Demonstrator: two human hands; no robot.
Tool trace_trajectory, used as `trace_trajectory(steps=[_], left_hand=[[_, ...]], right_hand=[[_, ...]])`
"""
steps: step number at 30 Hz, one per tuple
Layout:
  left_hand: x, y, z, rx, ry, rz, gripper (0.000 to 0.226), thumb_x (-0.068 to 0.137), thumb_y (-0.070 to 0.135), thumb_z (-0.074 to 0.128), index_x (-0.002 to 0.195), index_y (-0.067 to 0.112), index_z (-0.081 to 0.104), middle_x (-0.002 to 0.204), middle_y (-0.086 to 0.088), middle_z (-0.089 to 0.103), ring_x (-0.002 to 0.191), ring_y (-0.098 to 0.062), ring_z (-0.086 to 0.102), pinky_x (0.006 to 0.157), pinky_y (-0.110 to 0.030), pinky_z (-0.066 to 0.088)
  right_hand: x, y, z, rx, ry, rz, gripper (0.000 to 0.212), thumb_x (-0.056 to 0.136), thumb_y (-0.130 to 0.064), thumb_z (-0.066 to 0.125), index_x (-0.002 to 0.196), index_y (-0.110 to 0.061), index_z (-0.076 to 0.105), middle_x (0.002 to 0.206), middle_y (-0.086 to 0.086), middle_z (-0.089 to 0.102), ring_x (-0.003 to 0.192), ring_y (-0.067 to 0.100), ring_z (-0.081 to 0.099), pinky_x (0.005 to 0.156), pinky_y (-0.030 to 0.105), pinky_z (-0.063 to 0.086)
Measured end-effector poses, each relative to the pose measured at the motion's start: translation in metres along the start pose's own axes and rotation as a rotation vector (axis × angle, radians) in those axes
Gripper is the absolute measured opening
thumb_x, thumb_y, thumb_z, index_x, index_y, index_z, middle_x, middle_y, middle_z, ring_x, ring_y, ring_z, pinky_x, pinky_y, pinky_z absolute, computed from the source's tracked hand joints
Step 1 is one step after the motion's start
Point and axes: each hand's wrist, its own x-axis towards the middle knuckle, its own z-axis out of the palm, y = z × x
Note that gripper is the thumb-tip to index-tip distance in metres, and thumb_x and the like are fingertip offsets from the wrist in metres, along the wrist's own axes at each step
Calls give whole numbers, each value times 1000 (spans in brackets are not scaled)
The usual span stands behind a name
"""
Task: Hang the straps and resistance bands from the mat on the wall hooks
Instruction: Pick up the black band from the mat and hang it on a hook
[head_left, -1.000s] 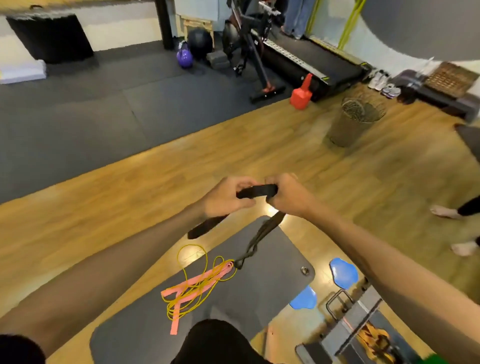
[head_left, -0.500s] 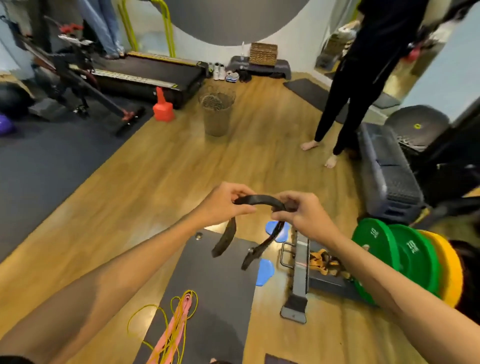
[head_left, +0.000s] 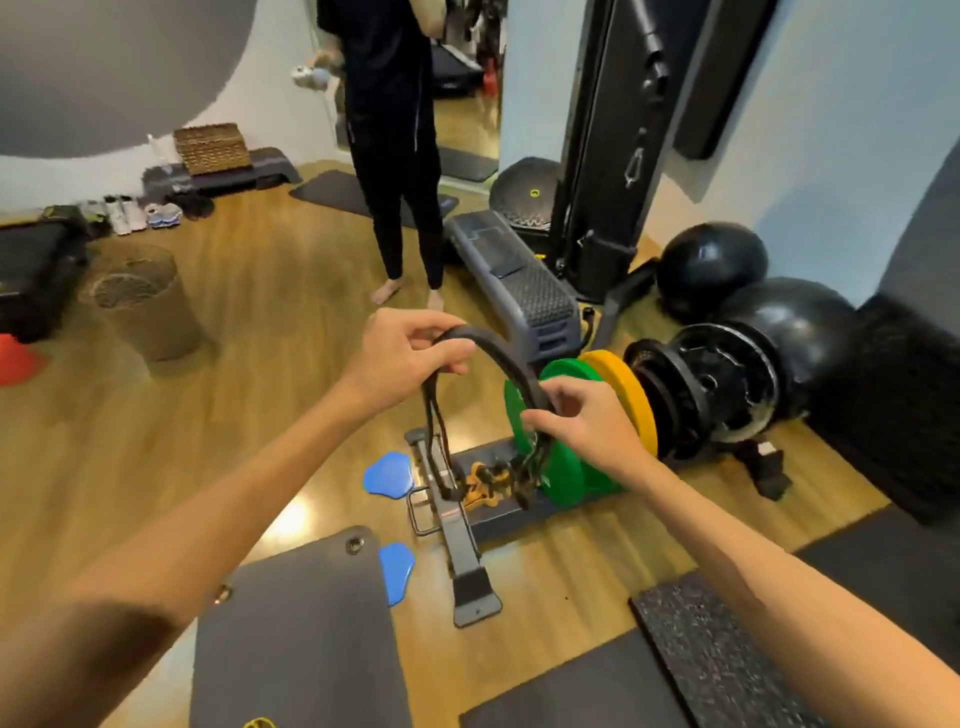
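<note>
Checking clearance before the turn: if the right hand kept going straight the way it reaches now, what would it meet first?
Probably the green plate: the right hand, gripping the black strap, reaches up and left just in front of it. Depth is unclear from one view.

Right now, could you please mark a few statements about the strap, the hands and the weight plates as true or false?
1. Both hands grip the black strap. True: left hand, right hand.
2. The strap lies on the mat. False: it is held up above the floor.
3. The green plate stands beside a yellow plate. True.
4. The strap already hangs on a wall hook. False: no hook holds it.
</note>
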Motion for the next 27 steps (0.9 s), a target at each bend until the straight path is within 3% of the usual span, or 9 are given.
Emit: trace_trajectory(steps=[2,5,8,11,14,17,19,23,27], left_hand=[[24,0,34,-6,-47,13,17,82,1,71,99,4,70,78,-13,73,67,-22,73,70,-28,60],[61,-3,83,-88,-96,-14,20,82,5,73,100,0,71,79,-13,74,68,-26,72,75,-40,60],[103,-3,133,-126,-196,-12,20,81,8,74,100,3,71,82,-13,75,71,-26,73,77,-39,59],[144,-1,183,-180,-332,11,17,81,6,73,98,5,71,83,-15,74,71,-22,73,72,-27,58],[183,2,231,-199,-467,15,20,82,8,72,101,2,70,83,-16,74,72,-19,73,74,-25,57],[219,5,282,-212,-592,24,14,83,11,72,96,6,72,81,-14,75,72,-20,72,77,-34,58],[238,10,318,-225,-640,36,15,82,13,73,95,7,73,83,-16,75,75,-25,72,80,-40,58],[264,19,389,-218,-754,93,10,82,17,74,85,26,76,80,-8,76,78,-24,74,78,-33,57],[294,26,452,-160,-808,132,14,82,16,74,96,16,75,84,-3,77,82,-18,74,81,-33,58]], right_hand=[[-6,18,-33,24,98,60,11,79,-25,79,87,-21,73,69,9,63,63,5,48,62,30,41],[-16,39,-78,106,202,131,11,83,-16,76,93,-21,75,76,-14,71,69,-5,57,68,14,45],[-24,62,-120,87,297,201,16,84,-24,75,99,-17,78,75,-1,74,67,3,58,66,24,46],[-27,87,-161,67,407,259,29,80,-38,74,104,-21,77,87,5,76,81,24,70,78,42,56],[-29,106,-199,83,544,343,33,80,-24,79,112,-19,72,95,-3,76,92,13,72,86,32,56],[-35,125,-239,41,660,413,28,79,-21,80,106,-16,74,96,-4,75,94,5,69,85,20,51],[-39,135,-266,-4,730,436,28,80,-23,79,106,-13,75,99,-1,75,96,10,69,86,25,53],[-47,151,-312,-37,829,456,21,85,-14,74,105,-18,75,100,-5,76,95,10,71,84,25,55],[-51,184,-354,-77,843,487,32,84,-20,75,116,-15,72,99,-3,76,96,10,71,87,29,56]])
